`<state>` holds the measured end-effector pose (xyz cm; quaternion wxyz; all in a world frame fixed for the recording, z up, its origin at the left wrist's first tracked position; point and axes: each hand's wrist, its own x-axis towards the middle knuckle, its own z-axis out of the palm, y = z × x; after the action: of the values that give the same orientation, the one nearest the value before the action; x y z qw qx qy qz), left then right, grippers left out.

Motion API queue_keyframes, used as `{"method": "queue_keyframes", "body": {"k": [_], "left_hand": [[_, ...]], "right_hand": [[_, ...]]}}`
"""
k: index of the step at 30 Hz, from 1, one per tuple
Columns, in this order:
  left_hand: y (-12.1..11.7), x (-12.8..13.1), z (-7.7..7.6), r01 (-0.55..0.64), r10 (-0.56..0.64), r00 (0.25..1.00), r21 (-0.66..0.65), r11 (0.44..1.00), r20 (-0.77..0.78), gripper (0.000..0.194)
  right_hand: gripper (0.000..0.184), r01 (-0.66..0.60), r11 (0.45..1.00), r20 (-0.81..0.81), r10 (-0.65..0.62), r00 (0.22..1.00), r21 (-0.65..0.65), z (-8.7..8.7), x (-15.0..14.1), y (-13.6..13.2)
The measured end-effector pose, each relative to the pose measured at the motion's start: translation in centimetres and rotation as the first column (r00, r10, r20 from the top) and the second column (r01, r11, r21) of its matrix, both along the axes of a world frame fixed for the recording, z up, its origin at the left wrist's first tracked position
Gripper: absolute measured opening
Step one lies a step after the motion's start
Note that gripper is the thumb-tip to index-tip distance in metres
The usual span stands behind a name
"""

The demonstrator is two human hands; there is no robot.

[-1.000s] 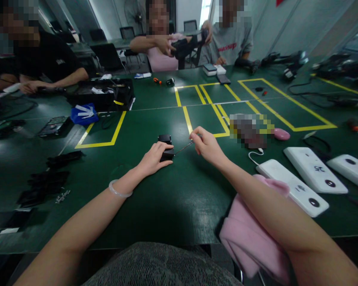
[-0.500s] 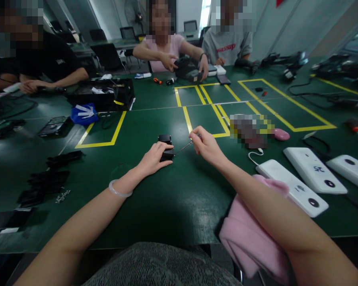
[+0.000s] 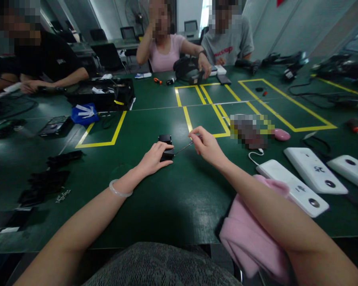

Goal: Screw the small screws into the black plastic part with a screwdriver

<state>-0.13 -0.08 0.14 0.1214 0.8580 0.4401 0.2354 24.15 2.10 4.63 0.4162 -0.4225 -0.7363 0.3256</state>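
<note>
The black block (image 3: 165, 138) lies on the table (image 3: 167, 214), about midway along the edge nearest you and set back from it. Your left hand (image 3: 155, 157) is partly spread over it, the fingers across its top and the thumb along its near side, so you have it pinned down. Your right hand (image 3: 207, 147) is closed in a pinch around a thin metal tool (image 3: 184, 149), whose tip meets the block's right side.

Towards the table's near right corner lie three white devices: the middle one (image 3: 314, 169) bears a black marking that looks like 25, while the marking on the nearest one (image 3: 292, 188) is too blurred to read. A pink cloth (image 3: 250, 234) hangs over the near edge under your right forearm. Near the left end you have black parts (image 3: 49, 180) beside small silvery pieces (image 3: 62, 195).

Beyond the far edge, a grey shirt (image 3: 241, 39) shows red letters, legible only as "ssup" at the end.

Your hands and the block match half a second ago. Across from you, the person in pink (image 3: 167, 53) has since raised one hand to the face; the other stays at the dark object (image 3: 187, 71) by the far edge.
</note>
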Motion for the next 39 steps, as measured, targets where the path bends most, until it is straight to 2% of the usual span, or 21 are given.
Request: {"method": "queue_keyframes", "body": {"k": [2, 6, 11, 15, 20, 25, 30, 35, 39], "left_hand": [[0.04, -0.02, -0.07, 0.001, -0.002, 1.000, 0.006, 1.000, 0.003, 0.051], [0.06, -0.03, -0.10, -0.001, 0.001, 1.000, 0.005, 1.000, 0.002, 0.051], [0.02, -0.03, -0.01, 0.000, 0.000, 1.000, -0.002, 1.000, 0.003, 0.051], [0.01, -0.04, 0.04, 0.003, -0.003, 1.000, -0.006, 1.000, 0.009, 0.051], [-0.02, -0.01, 0.14, -0.002, 0.002, 1.000, -0.019, 1.000, -0.001, 0.052], [-0.05, 0.05, 0.14, -0.012, 0.012, 1.000, -0.011, 1.000, -0.008, 0.052], [-0.03, 0.05, 0.16, -0.007, 0.007, 1.000, -0.002, 1.000, -0.010, 0.051], [-0.05, 0.05, 0.19, -0.009, 0.009, 1.000, 0.000, 1.000, -0.011, 0.051], [-0.11, 0.08, 0.19, -0.011, 0.011, 1.000, 0.008, 1.000, -0.014, 0.051]], "right_hand": [[0.011, -0.012, 1.000, -0.012, 0.012, 1.000, -0.011, -0.06, -0.04, -0.01], [0.020, -0.002, 1.000, 0.005, 0.002, 1.000, 0.005, -0.22, -0.03, 0.01], [0.012, -0.006, 1.000, -0.026, 0.005, 1.000, -0.014, -0.26, -0.04, 0.02], [0.021, 0.012, 1.000, -0.004, -0.012, 1.000, 0.011, -0.19, -0.05, 0.01], [0.012, -0.006, 1.000, -0.032, 0.005, 0.999, -0.023, -0.17, -0.05, -0.16], [0.024, 0.000, 1.000, -0.028, 0.000, 1.000, -0.018, -0.25, 0.00, -0.14], [0.015, -0.007, 1.000, -0.057, 0.007, 0.998, 0.009, -0.48, -0.06, -0.12], [0.021, -0.002, 1.000, -0.028, 0.003, 1.000, 0.014, -0.41, -0.08, -0.22], [0.014, -0.005, 1.000, -0.031, 0.005, 1.000, 0.011, -0.18, -0.08, -0.40]]}}
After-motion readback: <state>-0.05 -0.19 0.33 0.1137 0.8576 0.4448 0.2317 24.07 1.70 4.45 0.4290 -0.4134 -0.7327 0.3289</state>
